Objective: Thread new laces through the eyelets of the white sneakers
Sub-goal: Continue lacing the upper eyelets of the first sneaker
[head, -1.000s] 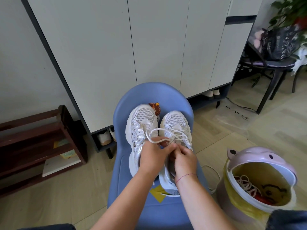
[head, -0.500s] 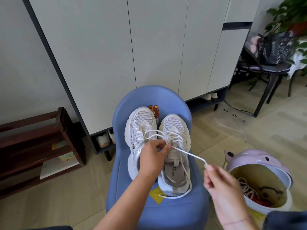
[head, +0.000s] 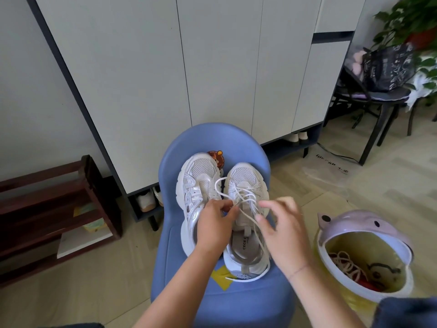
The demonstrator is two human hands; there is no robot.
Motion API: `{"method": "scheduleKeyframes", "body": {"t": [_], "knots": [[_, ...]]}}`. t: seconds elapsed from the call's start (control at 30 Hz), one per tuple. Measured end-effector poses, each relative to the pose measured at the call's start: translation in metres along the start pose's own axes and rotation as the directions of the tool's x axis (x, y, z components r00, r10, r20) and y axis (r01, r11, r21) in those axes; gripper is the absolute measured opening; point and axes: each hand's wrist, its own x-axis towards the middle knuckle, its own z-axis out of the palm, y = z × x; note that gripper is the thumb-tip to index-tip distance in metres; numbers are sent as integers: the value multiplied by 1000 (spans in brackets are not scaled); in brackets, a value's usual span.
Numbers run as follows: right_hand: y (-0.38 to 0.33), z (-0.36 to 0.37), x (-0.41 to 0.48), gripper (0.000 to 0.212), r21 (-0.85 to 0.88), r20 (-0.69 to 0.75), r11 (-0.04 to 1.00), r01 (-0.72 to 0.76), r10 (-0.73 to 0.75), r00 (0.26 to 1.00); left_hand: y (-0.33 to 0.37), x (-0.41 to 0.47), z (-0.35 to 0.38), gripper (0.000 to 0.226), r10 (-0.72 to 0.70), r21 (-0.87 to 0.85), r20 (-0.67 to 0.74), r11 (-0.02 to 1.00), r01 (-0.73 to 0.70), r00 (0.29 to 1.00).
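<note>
Blue chair [head: 236, 301]: the seat carries both white sneakers, near the viewer.
- The free end of the white lace [head: 244, 196] trails round the heel of the right sneaker [head: 246, 178] onto the seat.
- Right hand [head: 283, 235] hovers over that shoe's opening, fingers apart and loosely bent, with nothing plainly pinched.
- Left hand [head: 216, 224] is just to its left, fingertips closed on the lace at the upper eyelets.

Judged step: the right sneaker is mid-lacing. Its lower rows are crossed, and one slack loop lies toward the toe.

The next move calls for the right hand to take the free strand, draw out the slack and feed the tip through the next eyelet.

Left sneaker [head: 201, 183] shows no lace.

Both shoes lie side by side, long axes near-to-far, heels near and toes toward the grey cabinet [head: 212, 67].
</note>
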Motion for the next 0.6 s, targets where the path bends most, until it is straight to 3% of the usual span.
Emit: {"method": "scheduleKeyframes", "body": {"t": [0.07,0.13,0.27,0.37,0.6], "knots": [[-11,18,6,21,-121,52,987,110,-104,993,2,0,-1,19,16,6,2,1000,-16,1000],[-13,31,12,22,-218,52,971,97,-88,995,3,-1,-3,20,13,4,3,1000,-13,1000],[-6,38,11,26,-269,30,961,62,-56,998,3,-3,-4,20,31,4,-1,1000,-31,1000],[-3,40,4,26,-272,10,960,65,-64,998,0,-2,-1,6,18,-19,-18,1000,-19,1000],[-6,52,3,29,-383,-80,924,5,-39,996,-10,2,4,15,-4,8,-41,1000,5,999]]}}
